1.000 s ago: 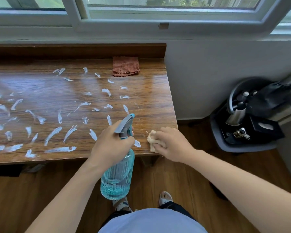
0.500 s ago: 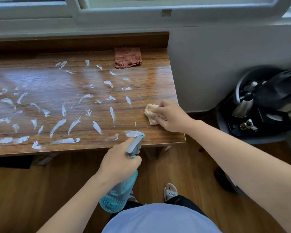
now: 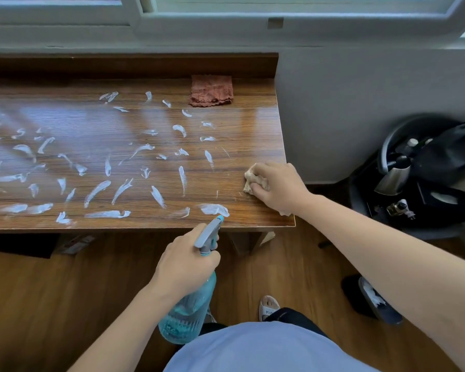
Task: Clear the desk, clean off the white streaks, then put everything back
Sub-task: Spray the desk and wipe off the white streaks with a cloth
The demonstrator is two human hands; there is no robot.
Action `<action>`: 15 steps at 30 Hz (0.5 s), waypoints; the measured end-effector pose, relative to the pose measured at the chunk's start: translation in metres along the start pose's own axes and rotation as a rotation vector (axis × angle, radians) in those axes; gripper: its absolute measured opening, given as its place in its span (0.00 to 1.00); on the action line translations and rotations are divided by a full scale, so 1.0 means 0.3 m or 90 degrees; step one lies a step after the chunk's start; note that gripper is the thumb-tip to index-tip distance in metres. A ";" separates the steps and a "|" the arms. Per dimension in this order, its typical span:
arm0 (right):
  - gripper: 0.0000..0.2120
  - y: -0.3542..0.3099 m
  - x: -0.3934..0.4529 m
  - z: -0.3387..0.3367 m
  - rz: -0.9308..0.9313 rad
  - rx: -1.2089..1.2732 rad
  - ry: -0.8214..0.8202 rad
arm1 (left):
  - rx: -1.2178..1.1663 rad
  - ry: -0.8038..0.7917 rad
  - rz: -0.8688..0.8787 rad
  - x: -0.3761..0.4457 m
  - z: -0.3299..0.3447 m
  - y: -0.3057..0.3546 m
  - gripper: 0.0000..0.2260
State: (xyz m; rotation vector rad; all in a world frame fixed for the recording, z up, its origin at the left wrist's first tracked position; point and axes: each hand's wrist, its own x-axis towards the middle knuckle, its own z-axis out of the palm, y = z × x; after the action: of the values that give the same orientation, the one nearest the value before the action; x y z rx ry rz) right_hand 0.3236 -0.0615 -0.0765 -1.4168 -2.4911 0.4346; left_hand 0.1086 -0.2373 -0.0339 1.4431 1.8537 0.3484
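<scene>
- Since a second ago, the right hand [image 3: 277, 187] and its rag [image 3: 253, 179] have slid from the near edge of the bench [image 3: 253, 124] farther in along the right end, and the left hand [image 3: 187, 264] has pulled the bottle [image 3: 185, 315] back off the bench toward the body.
- Right hand lies palm down, fingers curled over the pale rag, pressing it to the wood; the rag shows only at the fingertips, on the hand's left side.
- Left hand grips the bottle's neck below the near edge, nozzle pointing at the closest streaks [image 3: 214, 209].
- White streaks cover the bench from the far left up to just left of the rag; the wood under the right hand looks mostly clean.
- A brown cloth [image 3: 211, 90] lies folded at the far edge, well apart from both hands.
- The rag is soft and light, and bunches easily; it seems best held balled under a flat palm.
- The bottle, part full, is probably heavyish and smooth; the neck looks the safest hold.
- Wiping has barely begun, I judge.
</scene>
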 end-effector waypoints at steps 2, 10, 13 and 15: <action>0.09 -0.040 -0.067 0.035 -0.044 0.010 0.000 | -0.047 0.029 -0.008 -0.001 -0.027 -0.008 0.09; 0.12 -0.029 0.015 0.045 0.080 0.002 0.079 | -0.094 0.095 0.040 0.026 -0.137 0.025 0.13; 0.09 -0.059 0.081 0.068 0.184 -0.014 0.110 | -0.102 0.100 0.046 0.043 -0.161 0.028 0.12; 0.08 -0.113 0.019 0.093 0.083 0.026 0.070 | -0.105 0.093 0.047 0.055 -0.170 0.025 0.12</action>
State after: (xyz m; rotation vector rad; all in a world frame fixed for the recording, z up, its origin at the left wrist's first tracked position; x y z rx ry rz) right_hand 0.2841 -0.0769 -0.0893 -1.5492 -2.2992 0.4181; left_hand 0.0770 -0.2083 -0.0008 1.4073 1.8414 0.6442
